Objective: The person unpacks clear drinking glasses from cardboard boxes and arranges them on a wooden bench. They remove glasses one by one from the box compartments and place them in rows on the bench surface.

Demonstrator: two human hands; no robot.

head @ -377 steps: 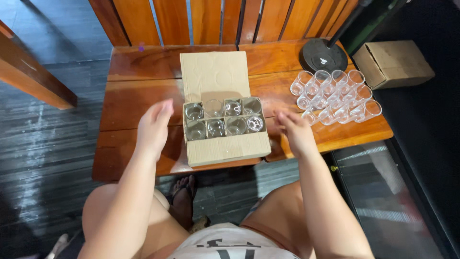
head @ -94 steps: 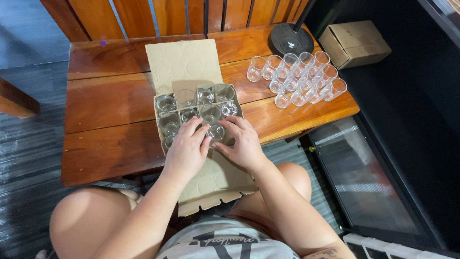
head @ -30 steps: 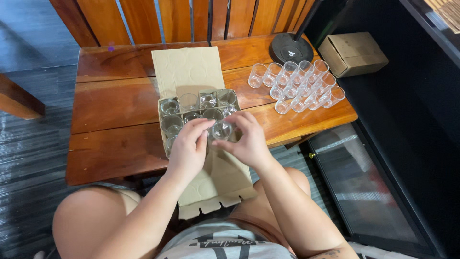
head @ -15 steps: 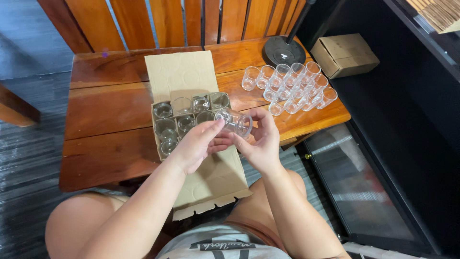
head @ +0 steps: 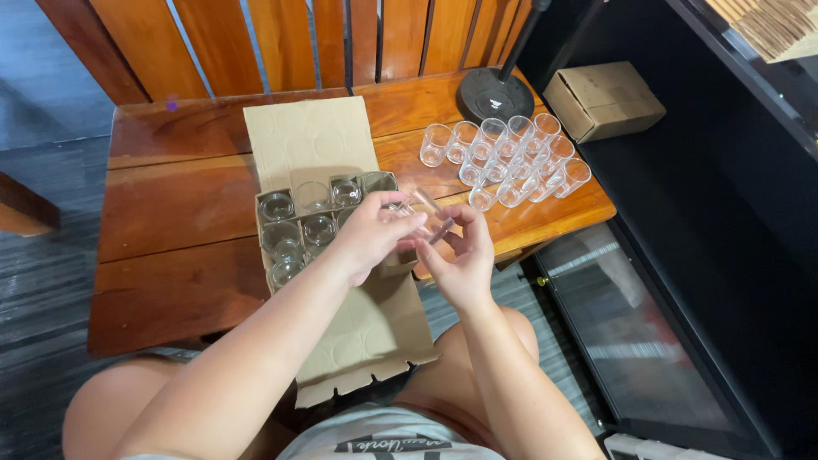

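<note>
Precariously, both the left hand (head: 371,237) and right hand (head: 460,260) pinch one clear glass (head: 423,213) by fingertips above the open cardboard box (head: 328,255), so a slick wall could let it drop onto the glasses packed below.

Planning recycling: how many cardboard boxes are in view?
2: the open box on the table, holding glasses; the closed box off the table's far right corner.

left hand (head: 371,237) and right hand (head: 460,255) hold a clear glass (head: 423,211) tilted above the tabletop's near edge | open cardboard box (head: 319,223) with glasses just left; cluster of empty glasses (head: 507,160) near the far right corner of the tabletop (head: 170,213)
</note>
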